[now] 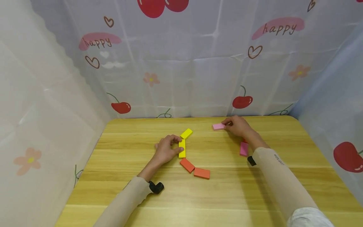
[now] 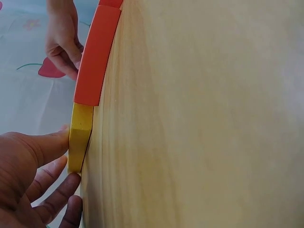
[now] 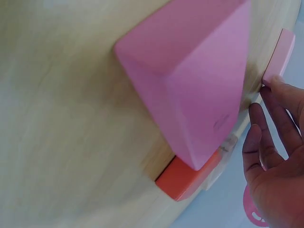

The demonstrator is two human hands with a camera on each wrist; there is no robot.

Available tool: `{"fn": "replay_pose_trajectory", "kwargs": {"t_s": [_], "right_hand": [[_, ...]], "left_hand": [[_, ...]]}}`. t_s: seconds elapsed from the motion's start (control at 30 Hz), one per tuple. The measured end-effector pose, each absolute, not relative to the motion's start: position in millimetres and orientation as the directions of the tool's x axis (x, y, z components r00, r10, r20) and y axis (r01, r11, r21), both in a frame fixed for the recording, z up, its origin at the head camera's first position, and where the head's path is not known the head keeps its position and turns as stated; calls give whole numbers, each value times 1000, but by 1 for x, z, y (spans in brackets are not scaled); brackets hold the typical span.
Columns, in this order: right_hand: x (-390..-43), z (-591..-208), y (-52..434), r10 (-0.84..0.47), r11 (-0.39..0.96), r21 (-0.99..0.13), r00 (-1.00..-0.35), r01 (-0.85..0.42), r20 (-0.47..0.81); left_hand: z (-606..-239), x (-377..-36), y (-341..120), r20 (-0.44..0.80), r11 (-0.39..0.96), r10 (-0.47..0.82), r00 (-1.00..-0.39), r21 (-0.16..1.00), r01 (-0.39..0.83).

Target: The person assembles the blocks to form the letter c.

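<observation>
On the wooden table, my left hand (image 1: 165, 150) holds a yellow block (image 1: 182, 153) lying flat, its thumb and fingers at the block's edges. A second yellow block (image 1: 186, 133) slants away from the far end. Two orange blocks, one angled (image 1: 187, 165) and one nearly level (image 1: 202, 173), curve on from the near end. Farther back on the right, my right hand (image 1: 238, 126) pinches one end of a light pink block (image 1: 217, 126). Below that wrist lies a darker pink block (image 1: 243, 149), large in the right wrist view, with a red-orange block (image 3: 183, 180) beyond it.
The wooden table (image 1: 136, 201) ends at a patterned curtain (image 1: 181, 88) at the back, and similar sheets hang at both sides. A small pale piece (image 1: 156, 145) peeks out left of my left hand, mostly hidden. Dark wrist cameras sit on both sleeves.
</observation>
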State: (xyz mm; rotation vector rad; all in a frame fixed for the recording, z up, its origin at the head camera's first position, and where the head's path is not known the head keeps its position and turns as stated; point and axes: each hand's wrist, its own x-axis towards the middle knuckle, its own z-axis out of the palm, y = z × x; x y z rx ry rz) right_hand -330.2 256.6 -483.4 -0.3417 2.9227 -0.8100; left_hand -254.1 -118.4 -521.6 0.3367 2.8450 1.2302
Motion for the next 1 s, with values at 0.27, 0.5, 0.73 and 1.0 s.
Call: {"fn": "replay_pose_trajectory", "kwargs": {"t_s": [0.27, 0.5, 0.73, 1.0], "right_hand": [[-331, -480, 250, -248, 832, -516, -968, -201, -23], [-334, -480, 247, -244, 837, -512, -969, -193, -33], [-337, -482, 241, -268, 835, -502, -963, -227, -10], [-335, -480, 235, -262, 829, -518, -965, -211, -27]], "left_hand": [[-521, -256, -117, 66, 670, 210, -976, 717, 192], [-520, -255, -117, 56, 672, 206, -977, 718, 183], [-520, -254, -117, 50, 671, 198, -979, 721, 172], [-521, -254, -117, 56, 675, 203, -978, 716, 181]]}}
